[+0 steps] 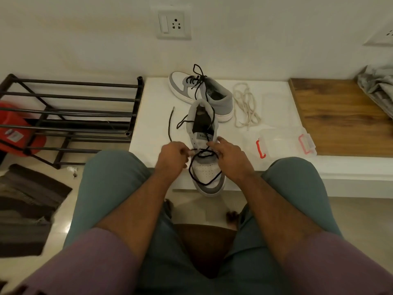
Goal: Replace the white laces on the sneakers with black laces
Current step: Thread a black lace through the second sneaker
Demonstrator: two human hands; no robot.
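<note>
A black lace point(204, 155) is pinched by curled fingers point(187, 153) of both the left hand point(172, 155) and right hand point(228, 156) over the near sneaker point(207, 169) on the surface point(153, 107).

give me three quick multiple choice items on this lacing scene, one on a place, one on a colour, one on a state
1. Where does the loose pile of off-white laces lie?
A. right of the far grey-and-white sneaker
B. on the black metal rack
C. inside the clear plastic box

2. What colour is the lace on the near grey-and-white sneaker?
A. white
B. red
C. black

3. What is the left hand doing?
A. resting on the knee
B. pinching the lace at an eyelet
C. holding the box

Key: 1 A, the pile sits on the white surface beside that shoe; 2 C, a dark cord loops over the toe; 3 B, its fingers curl round the lace.
</note>
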